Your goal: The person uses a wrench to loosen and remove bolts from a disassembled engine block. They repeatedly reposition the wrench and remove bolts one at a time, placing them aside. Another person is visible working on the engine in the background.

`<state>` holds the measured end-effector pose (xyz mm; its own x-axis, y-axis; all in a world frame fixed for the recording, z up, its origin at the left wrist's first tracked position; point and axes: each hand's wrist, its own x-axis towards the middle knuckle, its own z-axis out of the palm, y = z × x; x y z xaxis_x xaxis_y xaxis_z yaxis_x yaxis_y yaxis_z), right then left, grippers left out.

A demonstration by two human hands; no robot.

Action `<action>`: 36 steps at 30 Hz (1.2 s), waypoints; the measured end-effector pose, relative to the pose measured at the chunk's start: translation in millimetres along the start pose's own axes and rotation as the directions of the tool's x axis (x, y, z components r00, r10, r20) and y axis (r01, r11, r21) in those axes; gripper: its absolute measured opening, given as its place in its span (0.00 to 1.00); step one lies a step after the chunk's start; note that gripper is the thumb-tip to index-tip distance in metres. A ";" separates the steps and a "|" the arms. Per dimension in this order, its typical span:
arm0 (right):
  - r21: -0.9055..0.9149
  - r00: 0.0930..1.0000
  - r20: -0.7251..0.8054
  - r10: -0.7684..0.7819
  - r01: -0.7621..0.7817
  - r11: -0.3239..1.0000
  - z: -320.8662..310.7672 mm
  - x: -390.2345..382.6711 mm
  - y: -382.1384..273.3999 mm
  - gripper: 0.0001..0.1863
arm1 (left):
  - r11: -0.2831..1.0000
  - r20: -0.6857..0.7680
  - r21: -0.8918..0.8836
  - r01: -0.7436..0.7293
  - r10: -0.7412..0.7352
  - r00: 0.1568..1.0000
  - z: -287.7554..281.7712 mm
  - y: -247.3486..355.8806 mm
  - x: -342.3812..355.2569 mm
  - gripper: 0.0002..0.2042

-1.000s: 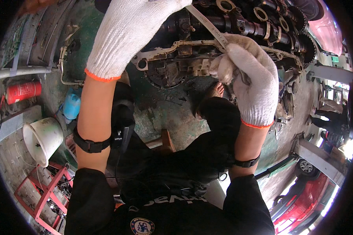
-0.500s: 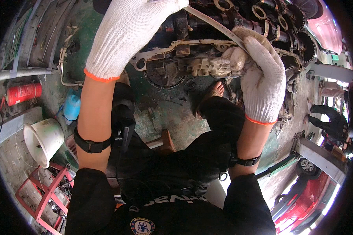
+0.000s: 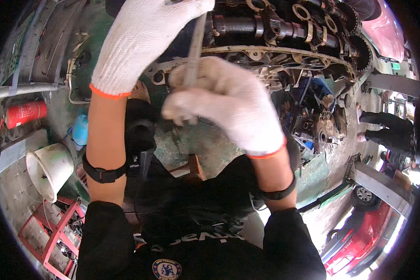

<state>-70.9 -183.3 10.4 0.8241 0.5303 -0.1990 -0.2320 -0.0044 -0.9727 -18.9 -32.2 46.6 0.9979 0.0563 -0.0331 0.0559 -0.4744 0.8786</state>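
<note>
My left hand (image 3: 137, 44), in a white knit glove, reaches up to the engine, its fingers curled at the top end of a long silver wrench (image 3: 195, 39). My gloved right hand (image 3: 224, 102), slightly blurred, is closed round the wrench's lower length, below the engine's rail. Behind both sits the oily, open engine head with a camshaft (image 3: 233, 25), bearing caps (image 3: 273, 25) and toothed gears (image 3: 361, 51) at the right end. The wrench's top end is hidden by my left glove.
A red extinguisher (image 3: 25, 113), blue container (image 3: 80, 129), white bucket (image 3: 49, 172) and red metal frame (image 3: 46, 233) stand left. Engine parts (image 3: 326, 126) lie below the engine's right end. At right are a person in dark trousers (image 3: 385, 135), lift arms (image 3: 382, 186) and a red car (image 3: 354, 238).
My right hand has swung left and down, bringing the wrench from a diagonal to nearly upright in the picture. My left hand has shifted slightly left at the wrench's top end.
</note>
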 end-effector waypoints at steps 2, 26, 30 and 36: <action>0.220 0.999 -0.022 0.047 -0.041 0.975 18.3 5.4 7.3 0.14 | 0.990 0.044 -0.057 0.126 -0.124 0.991 -1.7 2.7 7.4 0.14; -0.105 0.942 -0.330 0.064 -0.104 0.989 -22.0 -6.1 -26.6 0.14 | 0.989 0.070 -0.146 0.030 -0.019 0.997 -14.8 -11.7 3.7 0.17; -0.086 0.943 -0.332 0.023 -0.054 0.995 -30.2 -5.0 -23.4 0.15 | 0.994 0.083 -0.095 0.061 -0.053 0.995 -20.1 -4.6 -1.4 0.17; -0.052 0.937 -0.341 -0.079 0.066 0.997 -38.3 -8.0 -21.0 0.15 | 0.998 -0.011 0.049 0.040 -0.039 0.999 -6.8 1.6 -4.3 0.17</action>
<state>-52.8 -220.0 27.9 0.9665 0.2085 -0.1498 -0.1504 -0.0132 -0.9885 -23.4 -27.2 51.4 0.9944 0.0848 -0.0625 0.0974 -0.5145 0.8519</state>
